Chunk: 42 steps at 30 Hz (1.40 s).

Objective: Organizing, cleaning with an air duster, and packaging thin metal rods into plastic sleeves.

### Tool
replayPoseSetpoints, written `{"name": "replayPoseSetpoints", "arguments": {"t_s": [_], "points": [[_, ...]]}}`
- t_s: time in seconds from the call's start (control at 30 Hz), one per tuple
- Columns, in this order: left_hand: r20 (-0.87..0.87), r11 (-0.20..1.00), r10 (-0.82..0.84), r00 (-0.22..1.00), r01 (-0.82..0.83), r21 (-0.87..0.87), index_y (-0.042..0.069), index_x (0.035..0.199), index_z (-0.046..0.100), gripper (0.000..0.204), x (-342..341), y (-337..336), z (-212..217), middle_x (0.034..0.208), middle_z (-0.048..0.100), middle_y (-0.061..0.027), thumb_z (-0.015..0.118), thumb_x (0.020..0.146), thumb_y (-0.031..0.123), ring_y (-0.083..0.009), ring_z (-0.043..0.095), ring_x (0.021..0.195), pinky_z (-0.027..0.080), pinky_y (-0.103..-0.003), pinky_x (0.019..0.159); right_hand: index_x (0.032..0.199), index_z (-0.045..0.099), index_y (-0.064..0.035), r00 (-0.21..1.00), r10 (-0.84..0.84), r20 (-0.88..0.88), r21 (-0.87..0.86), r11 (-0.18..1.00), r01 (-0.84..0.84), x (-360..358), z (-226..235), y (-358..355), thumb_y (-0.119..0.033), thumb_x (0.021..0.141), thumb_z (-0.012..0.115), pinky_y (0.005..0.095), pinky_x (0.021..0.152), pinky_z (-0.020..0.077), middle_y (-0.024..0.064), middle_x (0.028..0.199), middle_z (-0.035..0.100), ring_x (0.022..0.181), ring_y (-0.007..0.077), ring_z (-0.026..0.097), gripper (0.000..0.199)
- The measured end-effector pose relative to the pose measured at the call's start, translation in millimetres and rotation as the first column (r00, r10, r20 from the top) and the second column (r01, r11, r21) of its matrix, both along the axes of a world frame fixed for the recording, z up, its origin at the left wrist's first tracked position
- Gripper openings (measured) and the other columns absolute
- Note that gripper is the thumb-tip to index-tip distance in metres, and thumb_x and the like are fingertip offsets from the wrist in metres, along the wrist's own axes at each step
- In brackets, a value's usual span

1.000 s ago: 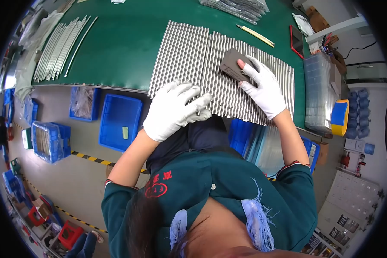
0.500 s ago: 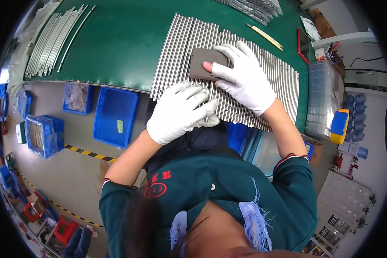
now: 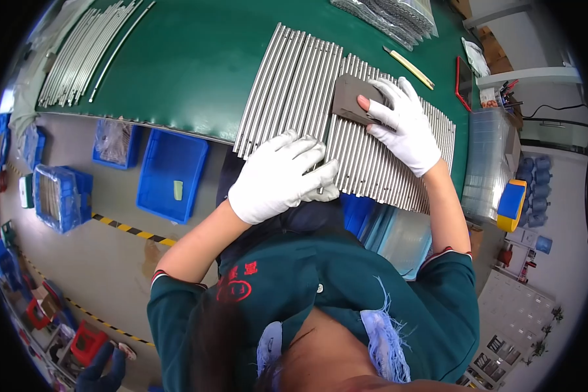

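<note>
grey block [image 3: 347,98] is gripped by the gloved right hand [image 3: 405,127], one bare fingertip [image 3: 364,102] laid on its top, and it is held right on the silvery rods [image 3: 293,81], which are lined up side by side on the green tabletop [image 3: 189,78]! over at the near rod ends, the gloved left hand [image 3: 277,175] is seen with fingers bent; whether anything is clasped there cannot be told. past the far ends, a slim pale tool [image 3: 411,68] is laid out.

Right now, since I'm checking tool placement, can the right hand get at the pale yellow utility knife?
Probably yes: just metal rods and green tabletop lie between the right hand and the utility knife, though that hand would likely need to release the gray block first.
</note>
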<state>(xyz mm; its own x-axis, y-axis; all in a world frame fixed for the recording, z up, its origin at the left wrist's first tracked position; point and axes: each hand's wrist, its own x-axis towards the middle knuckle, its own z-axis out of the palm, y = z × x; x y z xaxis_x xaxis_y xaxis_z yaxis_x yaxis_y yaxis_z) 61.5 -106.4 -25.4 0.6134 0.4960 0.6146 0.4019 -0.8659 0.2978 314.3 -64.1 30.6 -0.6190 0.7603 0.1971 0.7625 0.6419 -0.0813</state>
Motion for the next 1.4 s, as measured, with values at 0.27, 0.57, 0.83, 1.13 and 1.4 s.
{"name": "replayPoseSetpoints", "arguments": {"t_s": [0.27, 0.57, 0.83, 1.13, 1.4], "points": [[0.049, 1.0, -0.007, 0.999, 0.007, -0.002, 0.012, 0.095, 0.059, 0.038, 2.3, 2.0, 0.1, 0.082, 0.06, -0.0043, 0.075, 0.066, 0.03, -0.0207, 0.063, 0.083, 0.049, -0.033, 0.072, 0.12, 0.059, -0.0214, 0.998, -0.001, 0.061, 0.032, 0.999, -0.001, -7.1, 0.2, 16.8, -0.025, 0.076, 0.069, 0.0474, 0.105, 0.0286, 0.0137, 0.122, 0.053, 0.118, 0.0299, 0.048, 0.045], [0.021, 0.994, -0.019, 1.0, 0.022, -0.103, 0.015, 0.095, 0.062, 0.037, 0.2, 0.2, 10.3, 0.086, 0.061, -0.0071, 0.076, 0.065, 0.032, -0.0246, 0.063, 0.082, 0.05, -0.036, 0.073, 0.124, 0.058, -0.0204, 0.985, -0.171, 0.011, 0.034, 0.985, 0.17, 4.8, 6.7, 6.3, -0.028, 0.08, 0.065, 0.0422, 0.103, 0.0319, 0.0132, 0.122, 0.054, 0.116, 0.0302, 0.049, 0.045], [0.024, 0.997, -0.027, 0.999, 0.028, -0.072, 0.012, 0.099, 0.061, 0.041, -1.1, -2.2, 0.0, 0.097, 0.064, -0.01, 0.075, 0.067, 0.033, -0.0249, 0.064, 0.09, 0.05, -0.039, 0.081, 0.118, 0.06, -0.023, 0.999, 0.001, 0.046, 0.051, 0.999, -0.003, 1.5, -1.8, 27.9, -0.028, 0.079, 0.066, 0.045, 0.106, 0.0299, 0.0113, 0.121, 0.055, 0.115, 0.0279, 0.05, 0.041], [-0.01, 0.998, -0.021, 1.0, 0.02, -0.06, 0.011, 0.1, 0.06, 0.04, -1.5, -2.2, -1.5, 0.099, 0.064, -0.0108, 0.075, 0.07, 0.033, -0.0243, 0.064, 0.092, 0.049, -0.039, 0.084, 0.117, 0.06, -0.025, 0.999, 0.006, 0.053, 0.126, 0.992, -0.013, -9.1, -5.9, 30.6, -0.026, 0.076, 0.069, 0.0462, 0.103, 0.0324, 0.0123, 0.119, 0.055, 0.116, 0.0282, 0.05, 0.042], [-0.066, 0.988, -0.043, 0.997, 0.033, -0.149, 0.011, 0.103, 0.062, 0.032, -2.9, -3.7, 9.9, 0.109, 0.062, -0.0106, 0.064, 0.074, 0.024, -0.0236, 0.06, 0.103, 0.044, -0.041, 0.094, 0.117, 0.06, -0.0237, 0.994, -0.007, 0.109, 0.193, 0.981, -0.014, -17.5, -9.1, 41.7, -0.028, 0.079, 0.066, 0.0432, 0.103, 0.0323, 0.0111, 0.121, 0.055, 0.116, 0.027, 0.049, 0.039]]}}
